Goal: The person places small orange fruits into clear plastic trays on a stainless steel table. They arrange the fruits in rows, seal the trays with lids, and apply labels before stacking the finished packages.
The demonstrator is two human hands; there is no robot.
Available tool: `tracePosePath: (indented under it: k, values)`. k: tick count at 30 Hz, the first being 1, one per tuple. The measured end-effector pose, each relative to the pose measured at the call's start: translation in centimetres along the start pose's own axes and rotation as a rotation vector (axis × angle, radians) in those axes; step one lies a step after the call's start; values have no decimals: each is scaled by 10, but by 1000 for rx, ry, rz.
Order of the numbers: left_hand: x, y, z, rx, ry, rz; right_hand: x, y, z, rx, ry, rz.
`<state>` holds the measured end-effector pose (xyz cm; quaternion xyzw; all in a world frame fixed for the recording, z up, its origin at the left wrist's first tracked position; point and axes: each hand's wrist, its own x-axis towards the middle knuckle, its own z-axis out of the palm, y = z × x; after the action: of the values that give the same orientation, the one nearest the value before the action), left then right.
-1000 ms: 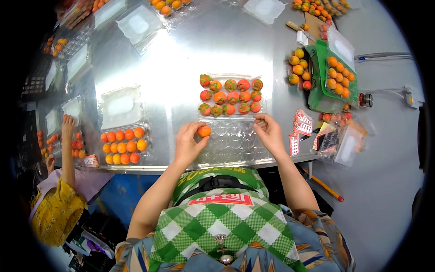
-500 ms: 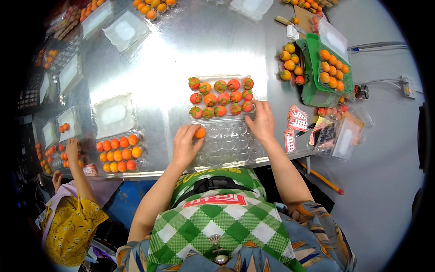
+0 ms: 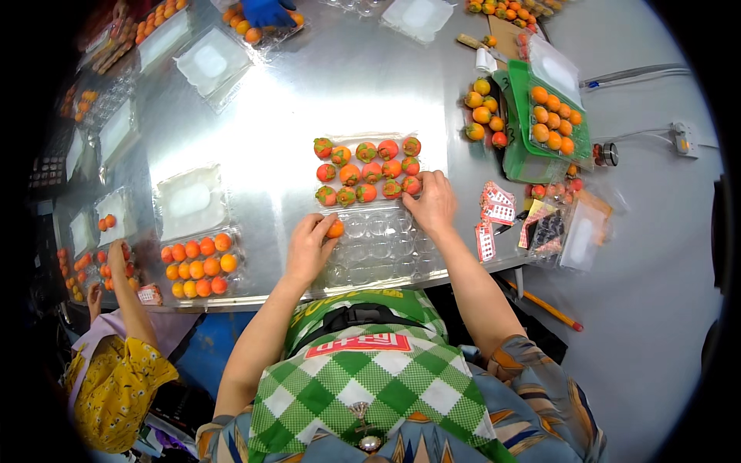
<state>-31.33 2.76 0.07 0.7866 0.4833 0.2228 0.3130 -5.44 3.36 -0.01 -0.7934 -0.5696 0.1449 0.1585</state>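
Observation:
In front of me lies an open clear plastic clamshell tray (image 3: pixel 370 247) with round molded cups. Its far half bears three rows of orange-red persimmons (image 3: pixel 370 171), their green leafy caps upward. My left hand (image 3: pixel 309 245) is closed on a single orange persimmon (image 3: pixel 335 229) at the left end of the cups' far row. At the right end of the nearest full row, my right hand (image 3: pixel 432 204) has thumb and fingers around a capped persimmon (image 3: pixel 411 184). The right fingertips partly cover that fruit.
Left stands a filled persimmon tray (image 3: pixel 199 269) with its lid open. A co-worker's hand (image 3: pixel 117 261) is over fruit farther left; a blue-gloved hand (image 3: pixel 267 11) is at the far edge. Right are a green crate (image 3: pixel 519 166), printed labels (image 3: pixel 498 207) and loose persimmons (image 3: pixel 480 116).
A blue-gloved hand has appeared over the far persimmon tray. The whole view has shifted slightly. My right hand has moved onto the end persimmon; my left keeps its persimmon at the same cup.

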Motion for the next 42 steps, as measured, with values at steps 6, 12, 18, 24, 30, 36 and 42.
tracePosePath:
  k: [6, 12, 18, 24, 30, 36, 42]
  values:
    - [-1, 25, -9, -227, 64, -115, -17, -7, -16, 720, -136, 1]
    - [16, 76, -9, -1180, -83, -499, -42, -68, -51, 638, -171, -374]
    - [11, 66, -18, -1295, -40, -528, -31, -63, -51, 949, -440, -186]
    - [11, 52, -22, -1699, -64, -678, -9, -28, -6, 305, -74, -225]
    - [13, 54, -26, -1906, -129, -766, -6, -27, 15, 160, -63, -187]
    - [8, 54, -27, -1755, -195, -656, -9, -31, 5, 518, -84, -35]
    - [4, 63, -36, -1823, -189, -639, -30, -40, -41, 1961, -766, 479]
